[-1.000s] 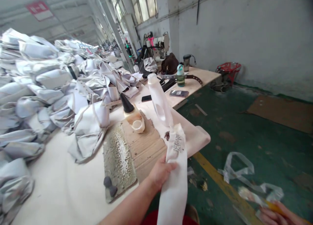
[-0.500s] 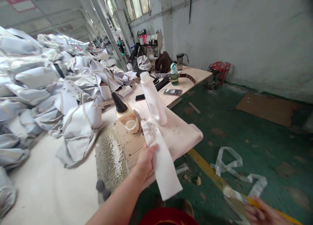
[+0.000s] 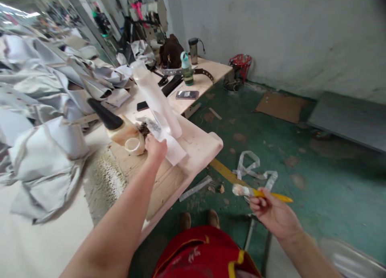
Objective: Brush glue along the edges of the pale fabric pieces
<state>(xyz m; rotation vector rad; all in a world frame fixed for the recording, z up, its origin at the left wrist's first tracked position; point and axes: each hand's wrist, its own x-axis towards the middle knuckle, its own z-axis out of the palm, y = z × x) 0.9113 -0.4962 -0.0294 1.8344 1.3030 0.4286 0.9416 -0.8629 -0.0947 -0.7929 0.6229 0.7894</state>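
My left hand (image 3: 155, 147) is closed on a white strip (image 3: 175, 150) with grey specks at its far end, close over the table. Just left of that hand is a cut-open plastic container (image 3: 122, 131) with a black cone-shaped nozzle (image 3: 105, 114) and a round opening at the front. A tall white plastic bottle (image 3: 157, 99) stands behind the strip. In my right hand (image 3: 276, 213), out over the floor, is a paintbrush (image 3: 265, 194) with a yellow handle and whitish bristles pointing left.
Glue-crusted cardboard (image 3: 165, 181) covers the table corner. Grey-white sewn pieces (image 3: 48, 149) are heaped on the left. Two phones, a green water bottle (image 3: 188, 73) and a brown bag (image 3: 171, 52) lie farther back. Clear tape (image 3: 249, 165) and a grey flat trolley (image 3: 350, 117) are on the floor.
My left hand has carried the strip forward, in beside the white bottle and the container. The paintbrush in my right hand has come up and inward. The view has turned right and down.
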